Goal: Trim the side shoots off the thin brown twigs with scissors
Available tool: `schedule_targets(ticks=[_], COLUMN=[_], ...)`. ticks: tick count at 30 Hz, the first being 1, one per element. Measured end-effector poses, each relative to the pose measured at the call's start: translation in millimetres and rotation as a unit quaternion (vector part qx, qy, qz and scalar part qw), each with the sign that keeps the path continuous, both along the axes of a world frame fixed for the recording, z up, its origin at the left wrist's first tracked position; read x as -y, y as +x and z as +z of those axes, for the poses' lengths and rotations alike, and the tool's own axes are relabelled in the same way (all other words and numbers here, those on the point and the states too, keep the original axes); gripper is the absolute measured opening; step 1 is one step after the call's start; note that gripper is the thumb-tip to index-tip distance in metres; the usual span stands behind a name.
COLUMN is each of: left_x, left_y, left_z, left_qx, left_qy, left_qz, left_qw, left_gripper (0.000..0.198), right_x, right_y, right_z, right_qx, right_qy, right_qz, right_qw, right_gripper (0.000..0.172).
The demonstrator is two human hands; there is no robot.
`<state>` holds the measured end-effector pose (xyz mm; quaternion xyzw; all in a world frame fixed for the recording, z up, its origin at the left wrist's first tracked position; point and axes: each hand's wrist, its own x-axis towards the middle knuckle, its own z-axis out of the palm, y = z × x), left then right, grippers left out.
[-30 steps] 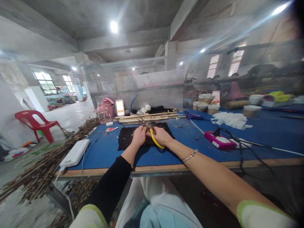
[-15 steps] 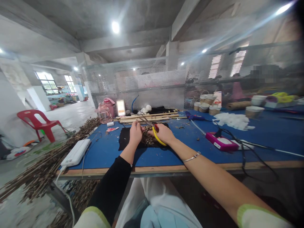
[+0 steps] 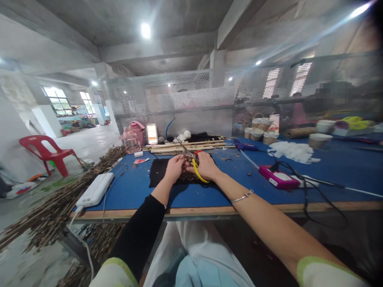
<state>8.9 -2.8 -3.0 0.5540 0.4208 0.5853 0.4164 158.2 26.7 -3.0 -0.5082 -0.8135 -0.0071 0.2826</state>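
right hand (image 3: 206,167): grip round yellow-handled scissors (image 3: 198,173) | left hand (image 3: 174,169): grip pinched, contents unclear | black cloth (image 3: 156,172) beneath, back from desk (image 3: 134,193) front edge

Forearms (image 3: 260,211) stretched forward, converging; left hand (image 3: 174,169) pinched, right hand (image 3: 207,166) curled close beside.
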Motion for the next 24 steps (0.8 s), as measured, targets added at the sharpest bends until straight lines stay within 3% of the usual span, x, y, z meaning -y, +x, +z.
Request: schedule_targets(ticks=[9, 13, 19, 24], left_x=[4, 5, 0, -1], left_y=[5, 4, 1, 2], left_z=[2.3, 2.2, -2.9, -2.7], left_qx=[-0.015, -0.076, -0.168, -0.23], left_qy=[0.016, 0.029, 0.074, 0.088], left_qz=[0.014, 0.033, 0.085, 0.168], left_qw=[1.0, 0.996, 0.979, 0.955], left_gripper=[0.015, 0.019, 0.026, 0.026], right_x=[1, 5, 8, 9], right_y=[0, 0, -3, -8], right_z=[0.5, 1.1, -0.5, -1.8], right_qx=[0.015, 0.016, 0.011, 0.015], right_qy=[0.011, 0.016, -0.042, -0.057], right_qz=[-0.008, -0.007, -0.011, -0.043], right_qw=[1.0, 1.0, 0.999, 0.997], right_gripper=[0.064, 0.064, 0.054, 0.055])
